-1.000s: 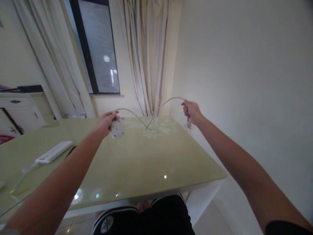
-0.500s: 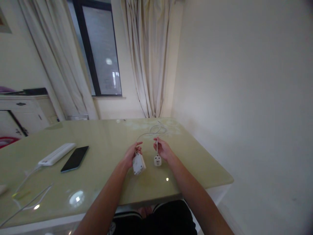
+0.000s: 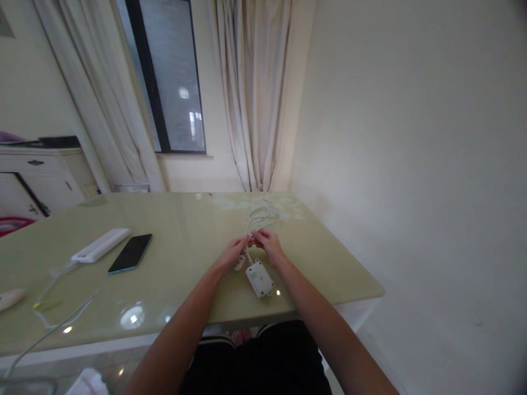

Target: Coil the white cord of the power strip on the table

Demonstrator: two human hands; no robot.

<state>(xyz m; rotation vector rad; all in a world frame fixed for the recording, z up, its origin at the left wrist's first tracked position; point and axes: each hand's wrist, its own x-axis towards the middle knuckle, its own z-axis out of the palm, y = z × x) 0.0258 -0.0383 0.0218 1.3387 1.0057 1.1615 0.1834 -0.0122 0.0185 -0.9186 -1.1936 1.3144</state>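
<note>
In the head view my left hand (image 3: pixel 234 253) and my right hand (image 3: pixel 267 244) are close together above the table, both closed on a white extension cord (image 3: pixel 248 253). Its small white socket box (image 3: pixel 259 278) hangs below my fingers, back face showing. Beside my left hand the white plug (image 3: pixel 240 262) shows only in part. Beyond the hands, the rest of the cord lies in loose loops. Which strand each hand pinches is hidden by the fingers.
A black phone (image 3: pixel 130 253) lies on the pale green table (image 3: pixel 187 219), next to a white power strip (image 3: pixel 101 245). More white cable (image 3: pixel 53 328) trails over the front left edge. A wall (image 3: pixel 411 164) stands to the right; curtains (image 3: pixel 251 99) hang behind.
My hands have come together from apart. The socket box has shifted right and the plug left, so their cord ends now meet at my fingers. The view has tilted slightly.
</note>
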